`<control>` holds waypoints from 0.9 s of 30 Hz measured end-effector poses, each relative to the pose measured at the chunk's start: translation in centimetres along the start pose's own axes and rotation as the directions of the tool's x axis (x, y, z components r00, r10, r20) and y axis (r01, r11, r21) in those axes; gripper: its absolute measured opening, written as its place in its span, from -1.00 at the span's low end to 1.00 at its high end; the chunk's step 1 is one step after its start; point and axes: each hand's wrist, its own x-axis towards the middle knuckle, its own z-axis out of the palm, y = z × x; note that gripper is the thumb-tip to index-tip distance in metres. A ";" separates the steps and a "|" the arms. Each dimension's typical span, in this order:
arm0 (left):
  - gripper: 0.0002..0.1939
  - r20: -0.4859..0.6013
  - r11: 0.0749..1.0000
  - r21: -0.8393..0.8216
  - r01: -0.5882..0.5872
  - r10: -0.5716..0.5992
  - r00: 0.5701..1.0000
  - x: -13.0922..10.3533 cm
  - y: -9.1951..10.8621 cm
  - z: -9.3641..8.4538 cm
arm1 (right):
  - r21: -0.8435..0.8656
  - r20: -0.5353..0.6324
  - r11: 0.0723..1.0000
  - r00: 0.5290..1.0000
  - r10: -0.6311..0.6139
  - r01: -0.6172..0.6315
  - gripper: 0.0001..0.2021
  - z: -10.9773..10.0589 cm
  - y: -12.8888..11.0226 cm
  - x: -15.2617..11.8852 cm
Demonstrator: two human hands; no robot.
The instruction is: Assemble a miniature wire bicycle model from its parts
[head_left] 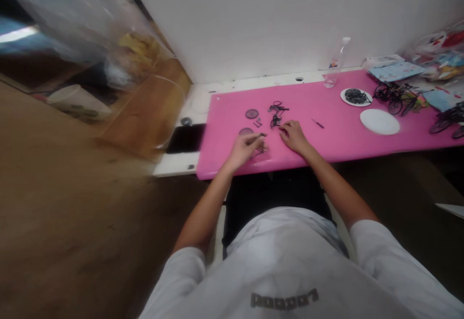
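Note:
My left hand [247, 149] is closed in a pinch above the pink mat, on a small dark model bicycle part [261, 135]. A thin dark frame-like piece [258, 152] shows under its fingers, partly hidden. My right hand [293, 134] rests on the mat with fingers drawn together; whatever lies between their tips is too small to make out. Just beyond those fingertips is a cluster of black miniature bicycle parts [276, 120]. One dark toy wheel [252, 113] lies flat to the left, and another wheel [245, 131] is partly covered by my left hand.
A small dark screwdriver [318, 123] lies right of my hands. Farther right are a white plate of black parts [356, 97], a bare white plate [380, 121] and assembled miniature bicycles [395, 97]. A clear bottle [333, 65] stands behind. A black flat panel [185, 138] borders the pink mat [224, 106].

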 end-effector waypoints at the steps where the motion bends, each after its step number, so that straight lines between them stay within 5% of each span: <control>1: -0.41 -0.010 1.000 -0.014 0.018 -0.018 1.000 0.0 -0.2 -0.1 | -0.005 -0.007 1.000 1.000 0.005 -0.005 -0.61 0.1 0.1 0.0; 5: -0.45 -0.036 0.998 -0.023 0.053 -0.054 0.998 0.2 -0.7 -0.4 | -0.044 -0.074 0.992 0.991 0.114 -0.117 -0.60 0.3 0.1 0.0; 11: -0.52 -0.061 0.998 0.024 0.050 -0.048 0.997 0.6 -1.3 -0.9 | -0.054 -0.223 0.927 0.910 0.351 -0.371 -0.56 0.1 0.0 0.0; 15: -0.54 -0.137 0.996 0.035 0.076 -0.070 0.988 1.4 -2.7 -1.7 | -0.055 -0.217 0.913 0.898 0.384 -0.403 -0.56 0.0 -0.1 0.0; 18: -0.67 -0.207 0.980 0.197 0.020 0.021 0.978 2.0 -3.7 -2.8 | -0.059 -0.205 0.910 0.897 0.391 -0.410 -0.56 0.0 -0.1 -0.1; 22: -0.81 -0.192 0.756 0.652 -0.056 0.236 0.953 2.2 -4.5 -4.1 | -0.053 -0.200 0.913 0.900 0.388 -0.406 -0.54 0.0 -0.2 -0.1; 27: -0.75 -0.159 0.569 0.822 0.005 0.220 0.963 1.9 -5.2 -4.1 | -0.046 -0.205 0.914 0.900 0.386 -0.402 -0.50 0.0 -0.2 -0.1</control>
